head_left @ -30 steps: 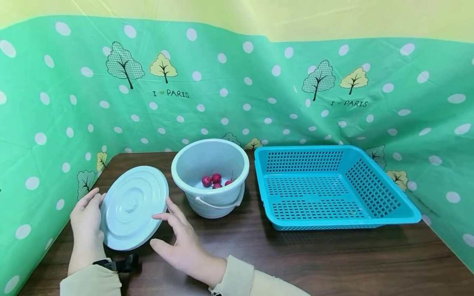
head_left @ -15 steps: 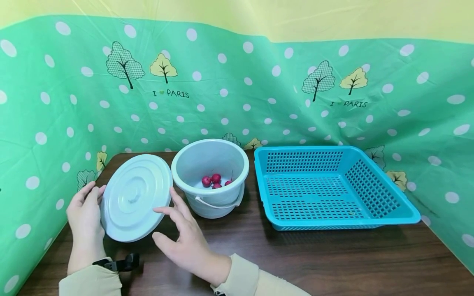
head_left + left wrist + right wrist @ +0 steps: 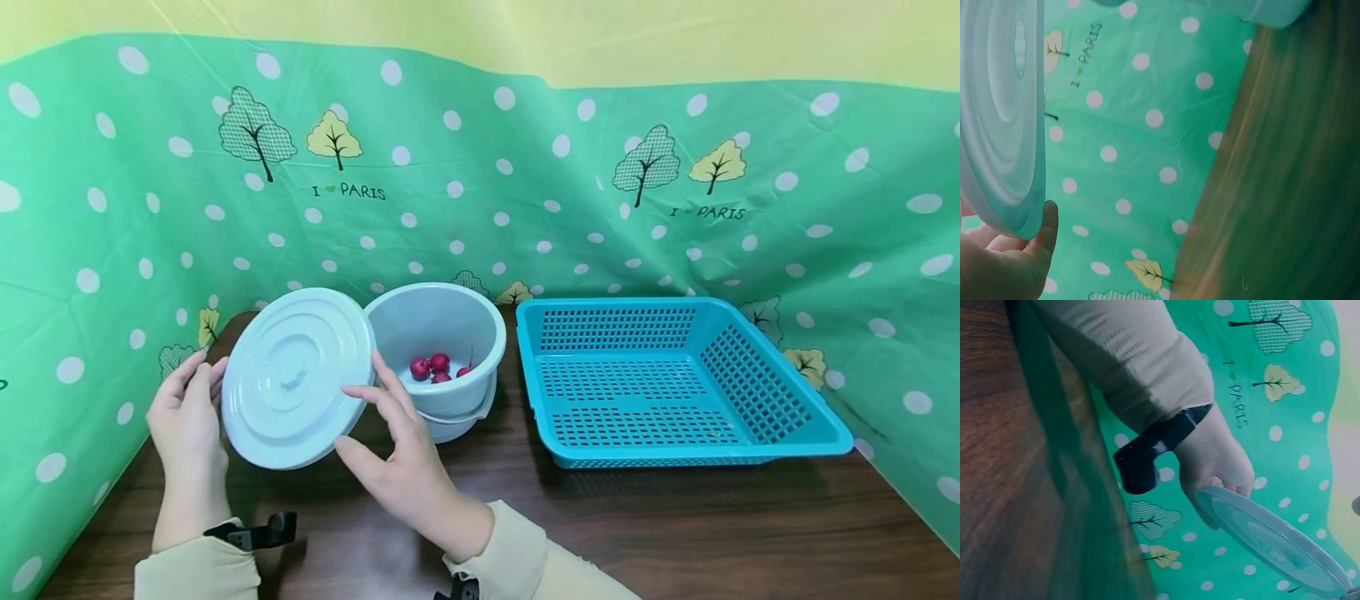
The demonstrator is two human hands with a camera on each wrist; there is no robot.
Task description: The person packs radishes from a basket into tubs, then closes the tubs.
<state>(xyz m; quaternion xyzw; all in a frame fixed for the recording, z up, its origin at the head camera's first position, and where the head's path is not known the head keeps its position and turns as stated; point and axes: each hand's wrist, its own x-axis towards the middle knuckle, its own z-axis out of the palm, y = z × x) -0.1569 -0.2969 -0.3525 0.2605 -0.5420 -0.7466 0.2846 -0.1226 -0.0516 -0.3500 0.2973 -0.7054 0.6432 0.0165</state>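
A pale blue round lid [image 3: 296, 379] is lifted off the table and tilted, its right edge overlapping the rim of a pale blue bucket [image 3: 450, 321]. My left hand [image 3: 197, 392] grips the lid's left rim, with the thumb behind the edge in the left wrist view [image 3: 1047, 222]. My right hand [image 3: 375, 417] touches the lid's right edge with straight fingers. Several red fruits [image 3: 438, 367] lie in the bucket's bottom. The right wrist view shows the lid [image 3: 1272, 540] edge-on, with my left hand [image 3: 1216, 456] on its rim.
A turquoise perforated basket [image 3: 757, 392] with nothing in it stands right of the bucket on the dark wooden table [image 3: 675, 525]. A green dotted cloth [image 3: 525, 183] walls in the back and both sides. Black wrist straps [image 3: 255, 532] sit near the front edge.
Both hands have raised the lid and carried it up and to the right, from beside the bucket to overlapping its left rim. The bucket and basket have stayed in place.
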